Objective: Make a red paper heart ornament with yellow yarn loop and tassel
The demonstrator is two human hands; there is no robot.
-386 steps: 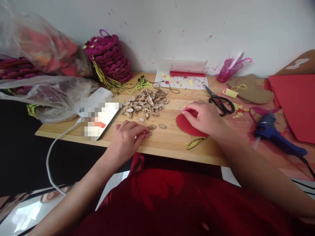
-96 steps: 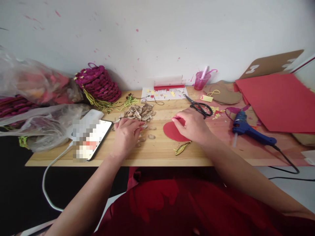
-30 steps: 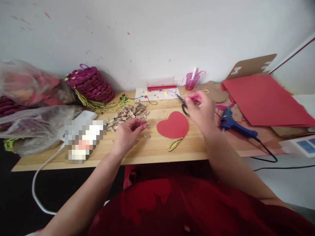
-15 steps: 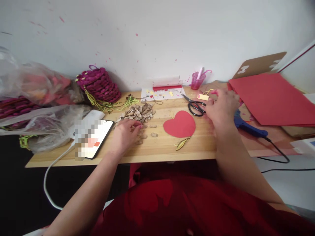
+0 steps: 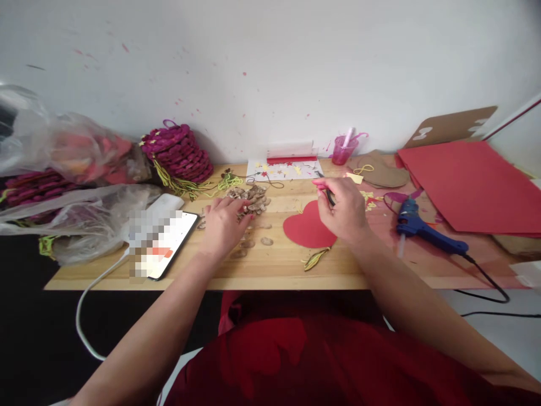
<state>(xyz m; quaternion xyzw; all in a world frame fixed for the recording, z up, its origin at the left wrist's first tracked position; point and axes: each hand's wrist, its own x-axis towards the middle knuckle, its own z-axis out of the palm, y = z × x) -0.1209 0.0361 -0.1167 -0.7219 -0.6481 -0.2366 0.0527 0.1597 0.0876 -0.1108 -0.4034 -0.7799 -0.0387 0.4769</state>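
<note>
My left hand (image 5: 226,223) lies palm down at the near side of a pile of small brownish husk-like pieces (image 5: 253,197), its fingers stretched out and touching the pile. My right hand (image 5: 344,210) is closed around the black-handled scissors (image 5: 330,196), most of which it hides. Below and to the left of that hand, a red paper heart (image 5: 308,225) rests flat on the wooden table (image 5: 274,270). A yellow-and-dark tassel (image 5: 316,259) hangs from the heart's lower tip. Several loose husk-like pieces lie between my left hand and the heart.
A phone (image 5: 169,248) lies left, beside plastic bags (image 5: 101,214) and a bundle of purple braided pieces (image 5: 180,152). Star cut-outs cover a white sheet (image 5: 253,172) at the back. Rightward are a blue glue gun (image 5: 431,230) with its cord and red paper sheets (image 5: 469,186).
My right hand has moved left and nearer, taking the scissors from the table toward the heart. My left hand has shifted slightly over the pile, its fingers spreading more.
</note>
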